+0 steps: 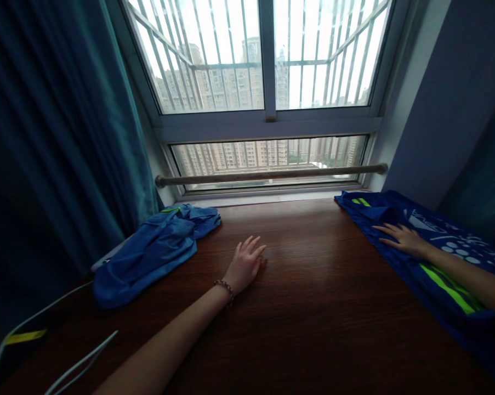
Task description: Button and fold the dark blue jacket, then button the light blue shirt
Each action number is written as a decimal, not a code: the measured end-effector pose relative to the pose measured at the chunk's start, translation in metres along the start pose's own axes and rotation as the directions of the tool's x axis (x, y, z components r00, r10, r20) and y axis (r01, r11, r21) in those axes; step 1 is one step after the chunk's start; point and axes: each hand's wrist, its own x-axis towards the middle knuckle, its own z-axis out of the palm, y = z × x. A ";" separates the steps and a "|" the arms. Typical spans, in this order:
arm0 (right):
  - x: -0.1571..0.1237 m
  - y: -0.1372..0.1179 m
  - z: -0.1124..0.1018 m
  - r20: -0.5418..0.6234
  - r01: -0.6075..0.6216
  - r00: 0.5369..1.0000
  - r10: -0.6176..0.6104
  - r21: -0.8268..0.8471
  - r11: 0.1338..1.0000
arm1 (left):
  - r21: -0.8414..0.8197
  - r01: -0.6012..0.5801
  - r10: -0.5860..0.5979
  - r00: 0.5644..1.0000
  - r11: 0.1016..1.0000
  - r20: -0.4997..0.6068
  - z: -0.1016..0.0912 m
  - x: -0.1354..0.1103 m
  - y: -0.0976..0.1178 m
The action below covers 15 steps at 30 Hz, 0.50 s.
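Observation:
My left hand (244,265) lies flat and open on the dark wooden table (313,307), fingers spread toward the window, a bead bracelet on the wrist. It holds nothing. A crumpled blue garment (148,255) sits just to its left. My right hand (401,239) rests open, palm down, on a second blue garment (432,258) with neon green stripes and white print, spread along the table's right side.
A barred window (267,60) with a wooden rail (272,174) faces the table's far edge. A dark teal curtain (62,137) hangs on the left. White cables (66,373) cross the near-left corner. A wall stands at right.

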 end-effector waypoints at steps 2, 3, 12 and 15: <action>0.000 0.003 0.000 0.047 0.028 0.999 -0.028 -0.001 1.000 | -0.006 0.000 0.000 1.000 1.000 0.000 -0.001 0.000 0.000; 0.000 0.004 0.001 0.061 0.040 0.997 -0.040 -0.002 0.999 | -0.009 0.002 -0.002 1.000 1.000 0.000 -0.001 0.000 0.001; 0.003 -0.009 -0.018 0.092 0.058 0.994 -0.053 -0.054 0.997 | -0.041 0.056 -0.056 0.998 0.998 0.003 0.000 -0.001 0.001; 0.010 -0.049 -0.047 -0.004 0.070 0.997 -0.071 -0.083 0.994 | -0.048 0.084 -0.084 0.996 0.995 0.008 0.000 -0.002 0.001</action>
